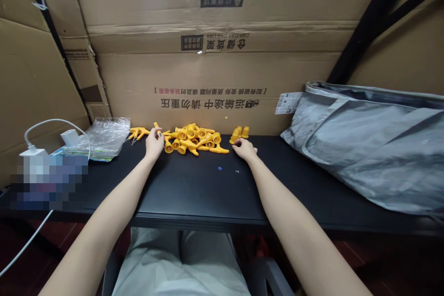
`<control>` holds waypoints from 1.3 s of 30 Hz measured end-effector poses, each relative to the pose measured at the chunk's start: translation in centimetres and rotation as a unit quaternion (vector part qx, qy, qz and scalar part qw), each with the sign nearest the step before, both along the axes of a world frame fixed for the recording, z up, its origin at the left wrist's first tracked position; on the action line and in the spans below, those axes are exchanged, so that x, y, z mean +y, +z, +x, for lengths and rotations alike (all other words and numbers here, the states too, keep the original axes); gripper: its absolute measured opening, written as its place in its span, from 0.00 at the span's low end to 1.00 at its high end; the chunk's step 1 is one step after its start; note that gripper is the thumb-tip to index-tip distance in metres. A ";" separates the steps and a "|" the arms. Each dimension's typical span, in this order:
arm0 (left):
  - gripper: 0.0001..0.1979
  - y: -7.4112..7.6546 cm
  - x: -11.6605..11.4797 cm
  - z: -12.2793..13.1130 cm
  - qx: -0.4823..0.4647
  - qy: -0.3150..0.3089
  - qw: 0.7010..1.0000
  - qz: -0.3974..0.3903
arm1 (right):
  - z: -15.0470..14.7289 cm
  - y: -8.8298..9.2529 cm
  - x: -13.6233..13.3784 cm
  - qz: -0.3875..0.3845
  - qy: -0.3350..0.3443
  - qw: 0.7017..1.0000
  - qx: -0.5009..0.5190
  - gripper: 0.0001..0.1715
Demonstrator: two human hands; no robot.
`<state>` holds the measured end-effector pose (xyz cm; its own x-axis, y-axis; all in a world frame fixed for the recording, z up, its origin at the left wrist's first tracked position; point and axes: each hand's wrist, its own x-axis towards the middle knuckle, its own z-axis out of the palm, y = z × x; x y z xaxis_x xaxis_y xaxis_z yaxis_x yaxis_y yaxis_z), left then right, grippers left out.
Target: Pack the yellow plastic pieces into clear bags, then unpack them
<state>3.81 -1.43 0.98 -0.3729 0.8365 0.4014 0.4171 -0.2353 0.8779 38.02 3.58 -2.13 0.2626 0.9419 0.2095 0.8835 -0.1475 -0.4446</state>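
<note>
My left hand [154,144] is closed at the left end of the pile, pinching a small yellow piece [156,126] whose top sticks up above the fingers; the rest is hidden. To its left lie yellow branching plastic pieces [138,132] with small metal chains. A heap of yellow plastic pieces [190,134], some cup-shaped with open ends and some long, lies between my hands. My right hand [244,149] has its fingers bent together at the base of a yellow cup-shaped piece [235,136]. Just behind it stand several similar yellow cups [245,132], open end down.
Crumpled clear plastic bags [109,136] and a white charger with cable [33,157] are at the left. A large grey bag [367,148] fills the right side. Cardboard [215,69] walls the back of the black table [197,194]. A blue dot [219,168] lies in front.
</note>
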 end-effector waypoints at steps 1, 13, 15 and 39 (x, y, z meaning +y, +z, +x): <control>0.12 0.0 0.0 0.0 -0.013 -0.004 1.000 -0.001 | 0.0 0.0 0.0 -0.008 0.005 1.000 -0.004 0.16; 0.13 -0.1 0.2 0.4 -0.094 -0.018 0.995 -0.004 | -0.3 -0.4 0.4 -0.099 0.069 0.989 -0.087 0.29; 0.14 -0.2 0.4 0.4 -0.109 -0.015 0.994 -0.004 | -0.5 -0.3 0.4 -0.117 0.067 0.987 -0.087 0.31; 0.21 -0.2 1.0 0.0 -0.195 0.026 0.980 -0.035 | -1.8 0.6 2.3 -0.158 0.012 0.985 -0.068 0.33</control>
